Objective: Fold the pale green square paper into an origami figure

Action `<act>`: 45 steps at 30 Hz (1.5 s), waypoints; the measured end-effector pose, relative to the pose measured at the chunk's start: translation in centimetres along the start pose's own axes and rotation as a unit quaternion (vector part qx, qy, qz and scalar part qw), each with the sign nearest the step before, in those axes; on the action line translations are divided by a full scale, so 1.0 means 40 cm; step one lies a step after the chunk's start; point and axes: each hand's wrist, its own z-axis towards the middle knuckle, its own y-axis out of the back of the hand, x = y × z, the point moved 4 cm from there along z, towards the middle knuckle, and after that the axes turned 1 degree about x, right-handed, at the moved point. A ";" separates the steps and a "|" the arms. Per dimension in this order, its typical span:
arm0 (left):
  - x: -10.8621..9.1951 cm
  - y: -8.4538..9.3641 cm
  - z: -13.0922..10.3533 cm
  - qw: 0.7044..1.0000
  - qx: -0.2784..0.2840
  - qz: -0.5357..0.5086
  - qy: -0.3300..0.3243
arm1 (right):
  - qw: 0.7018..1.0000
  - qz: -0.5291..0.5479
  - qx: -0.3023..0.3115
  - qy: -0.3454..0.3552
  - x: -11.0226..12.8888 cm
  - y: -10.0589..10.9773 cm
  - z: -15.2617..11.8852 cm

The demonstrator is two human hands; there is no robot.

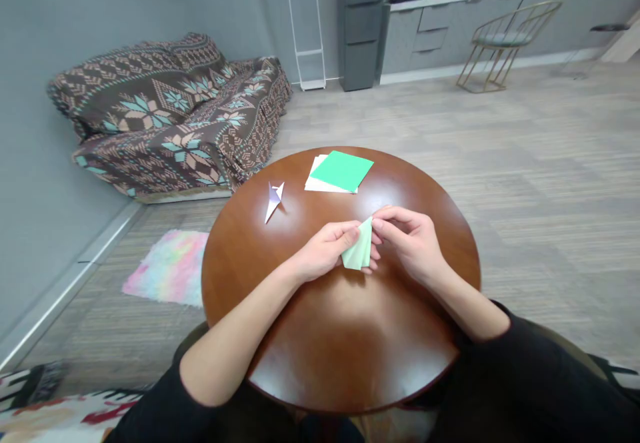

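A small folded piece of pale green paper (356, 254) is held above the table, narrow at the top and wider at the bottom, with crease lines down it. My left hand (336, 246) grips it from the left, thumb on the front and fingertips showing behind its right edge. My right hand (409, 235) is closed in a pinch at the paper's upper tip. Beyond the hands lies a stack of square sheets, a bright green sheet (344, 170) on top of white paper (320, 183). To the left rests a folded white and purple paper figure (275, 198).
The round brown table (250, 263) has a glossy surface. A sofa (170, 116) under a patterned cover stands back left, with a pastel fluffy rug (167, 266) on the floor. Grey cabinets (450, 30) and a wire-backed chair (505, 40) are at the far right.
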 end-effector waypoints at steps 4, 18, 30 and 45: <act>0.000 -0.001 -0.002 1.000 0.015 -0.018 0.006 | 1.000 0.012 0.000 -0.010 -0.003 -0.002 0.000; -0.016 -0.002 0.004 0.984 -0.050 0.161 -0.060 | 0.996 -0.089 -0.019 0.012 0.007 0.013 -0.003; -0.036 -0.011 0.001 0.973 -0.074 0.205 -0.074 | 0.992 -0.116 0.000 0.041 0.020 0.006 -0.009; -0.031 0.023 -0.005 0.965 -0.163 0.195 -0.066 | 0.993 -0.116 0.019 0.010 0.014 0.013 -0.004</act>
